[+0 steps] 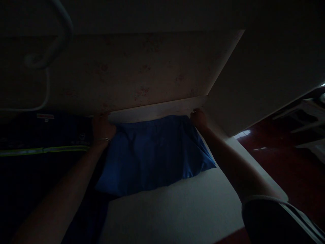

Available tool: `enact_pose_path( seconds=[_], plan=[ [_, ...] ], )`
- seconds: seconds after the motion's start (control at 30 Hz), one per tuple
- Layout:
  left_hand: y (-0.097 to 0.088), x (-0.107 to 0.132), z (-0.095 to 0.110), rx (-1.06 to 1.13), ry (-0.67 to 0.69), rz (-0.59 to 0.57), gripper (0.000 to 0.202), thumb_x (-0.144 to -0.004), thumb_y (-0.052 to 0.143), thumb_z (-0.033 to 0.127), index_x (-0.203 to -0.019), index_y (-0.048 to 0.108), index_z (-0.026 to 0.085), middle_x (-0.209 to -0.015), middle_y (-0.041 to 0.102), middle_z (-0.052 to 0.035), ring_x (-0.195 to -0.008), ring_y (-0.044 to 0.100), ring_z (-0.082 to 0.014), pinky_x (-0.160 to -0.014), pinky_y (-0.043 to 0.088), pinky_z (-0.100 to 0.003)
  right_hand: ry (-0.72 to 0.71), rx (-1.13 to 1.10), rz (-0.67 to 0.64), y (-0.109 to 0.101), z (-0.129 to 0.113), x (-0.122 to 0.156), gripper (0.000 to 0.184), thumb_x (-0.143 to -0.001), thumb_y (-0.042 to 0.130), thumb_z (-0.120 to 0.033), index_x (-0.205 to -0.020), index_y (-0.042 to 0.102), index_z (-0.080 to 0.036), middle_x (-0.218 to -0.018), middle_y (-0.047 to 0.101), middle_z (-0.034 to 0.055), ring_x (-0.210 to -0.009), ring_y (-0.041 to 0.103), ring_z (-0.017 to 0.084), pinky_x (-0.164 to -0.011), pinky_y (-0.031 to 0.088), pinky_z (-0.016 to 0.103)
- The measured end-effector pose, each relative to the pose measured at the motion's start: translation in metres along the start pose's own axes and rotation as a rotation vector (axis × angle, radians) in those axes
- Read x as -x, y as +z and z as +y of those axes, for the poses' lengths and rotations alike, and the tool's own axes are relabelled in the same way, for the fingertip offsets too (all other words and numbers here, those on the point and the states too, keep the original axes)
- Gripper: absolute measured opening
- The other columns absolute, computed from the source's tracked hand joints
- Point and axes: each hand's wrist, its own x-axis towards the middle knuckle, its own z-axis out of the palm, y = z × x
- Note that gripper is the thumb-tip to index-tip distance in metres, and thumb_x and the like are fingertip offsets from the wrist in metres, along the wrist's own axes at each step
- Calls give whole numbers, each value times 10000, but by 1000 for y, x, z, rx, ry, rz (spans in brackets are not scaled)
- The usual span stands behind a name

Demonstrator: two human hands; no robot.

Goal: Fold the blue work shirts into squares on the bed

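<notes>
Spreading wide between the two hands, one blue cloth lies against the single pale board in front of the person, its upper edge running from hand to hand. From where I stand it looks light and soft, thin enough to crease at a touch, and its faint sheen suggests it may slide a little; I expect it to rumple rather than break. Its two upper corners seem the best places to take hold, so that the edge can be drawn straight. The left hand is at one corner, the right hand at or just beside the other. Both look curled, but in this gloom I cannot tell whether the fingers pinch the fabric or merely rest by it.

Counting down by size, I make out one flowered panel beyond the hands, one dark garment left of the left hand, probably thicker and heavier, and one white hook-shaped piece beyond and left of that hand. Smaller again are one reflective stripe beside it, one pale label farther left, and one thin bracelet at the left wrist.
</notes>
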Motion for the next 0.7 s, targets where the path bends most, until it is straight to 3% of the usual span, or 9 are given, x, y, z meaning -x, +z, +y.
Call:
enact_pose_path(
  seconds=[0.07, 0.1, 0.17, 0.2, 0.27, 0.37, 0.43, 0.53, 0.7],
  plan=[
    [0, 36, 27, -89, 241, 43, 543, -851, 446, 124, -1389, 520, 131, -1494, 441, -139, -1367, 404, -316, -1156, 290, -459, -137, 2, 51, 6, -13, 43, 465, -983, 382, -405, -1384, 498, -202, -1424, 503, 141, -1273, 491, 304, -1073, 371, 457],
    [2, 57, 37, -130, 387, -25, 516, -878, 435, 157, -1384, 537, 173, -1504, 442, -119, -1362, 420, -300, -1152, 304, -452, -272, 29, 51, 9, -15, 67, 467, -973, 407, -449, -1375, 518, -239, -1463, 467, 125, -1314, 445, 328, -1109, 312, 517],
    [9, 97, 45, -213, 494, -117, 472, -928, 423, 266, -1383, 548, 253, -1528, 433, -86, -1387, 396, -317, -1160, 269, -532, -414, 105, 20, 14, -8, 111, 475, -945, 457, -500, -1369, 531, -298, -1519, 405, 100, -1390, 340, 369, -1135, 146, 655],
    [13, 114, 42, -249, 506, -153, 465, -940, 421, 321, -1385, 547, 276, -1533, 434, -77, -1401, 378, -330, -1160, 245, -573, -404, 112, 14, 14, 2, 127, 490, -941, 458, -515, -1383, 518, -313, -1545, 371, 92, -1405, 316, 378, -1129, 110, 685],
    [19, 139, 25, -308, 456, -173, 483, -946, 413, 409, -1394, 540, 281, -1532, 437, -83, -1411, 361, -350, -1151, 231, -609, -222, 39, 17, 10, 30, 142, 564, -930, 446, -555, -1419, 485, -277, -1554, 351, 125, -1393, 345, 383, -1129, 185, 660],
    [24, 154, -11, -360, 318, -153, 543, -950, 375, 468, -1387, 548, 196, -1502, 464, -147, -1391, 384, -370, -1120, 283, -617, 201, -259, -98, -5, 71, 130, 746, -871, 499, -638, -1449, 438, -171, -1458, 472, 196, -1283, 508, 344, -1060, 416, 496],
    [29, 157, -30, -362, 266, -174, 558, -958, 347, 463, -1363, 565, 147, -1489, 472, -175, -1385, 396, -373, -1100, 321, -613, 353, -449, -238, -13, 84, 115, 763, -811, 587, -658, -1394, 501, -173, -1365, 580, 173, -1204, 587, 303, -1000, 487, 412],
    [38, 159, -46, -311, 256, -210, 548, -963, 343, 447, -1364, 563, 144, -1520, 433, -165, -1406, 376, -359, -1107, 342, -588, 392, -569, -418, -16, 80, 102, 614, -733, 706, -629, -1157, 665, -188, -1181, 704, 138, -1049, 676, 277, -869, 563, 362],
    [45, 161, -52, -182, 216, -119, 579, -951, 379, 460, -1363, 545, 88, -1547, 355, -221, -1418, 366, -343, -1139, 351, -510, 420, -588, -546, -12, 62, 94, 481, -627, 835, -530, -905, 711, -157, -962, 758, 156, -829, 726, 282, -656, 608, 340]
  ],
)
